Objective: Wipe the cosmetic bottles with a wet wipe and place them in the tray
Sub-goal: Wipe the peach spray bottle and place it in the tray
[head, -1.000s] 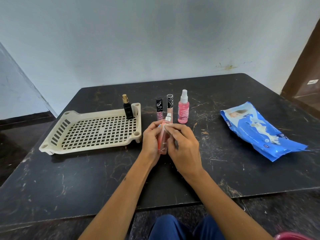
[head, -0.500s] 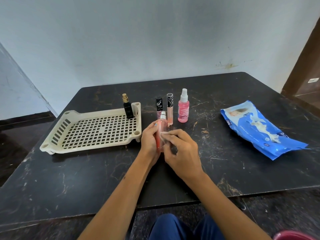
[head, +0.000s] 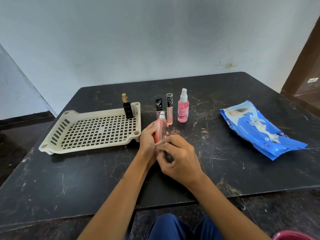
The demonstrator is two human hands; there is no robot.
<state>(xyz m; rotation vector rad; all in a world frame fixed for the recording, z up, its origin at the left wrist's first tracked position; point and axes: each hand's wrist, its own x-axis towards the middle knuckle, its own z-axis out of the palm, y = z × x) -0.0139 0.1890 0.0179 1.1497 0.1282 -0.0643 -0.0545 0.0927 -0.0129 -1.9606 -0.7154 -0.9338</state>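
Nearest, the right hand (head: 178, 160) curls round a crumpled wipe (head: 160, 142) pressed against the base of a peach spray bottle (head: 160, 129), which the left hand (head: 149, 141) grips upright above the table (head: 86, 179) (silver nozzle uppermost). Beyond stand the cream tray (head: 93, 130), holding a black bottle (head: 127, 108), and three pink bottles (head: 182, 108).

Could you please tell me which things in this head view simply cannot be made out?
- Wet wipe: almost wholly hidden under the right hand.
- Lower part of the peach bottle: covered by the left hand and the right hand.
- Print on the blue wipe pack: too small to read.
- Red object: cut off by the bottom edge.
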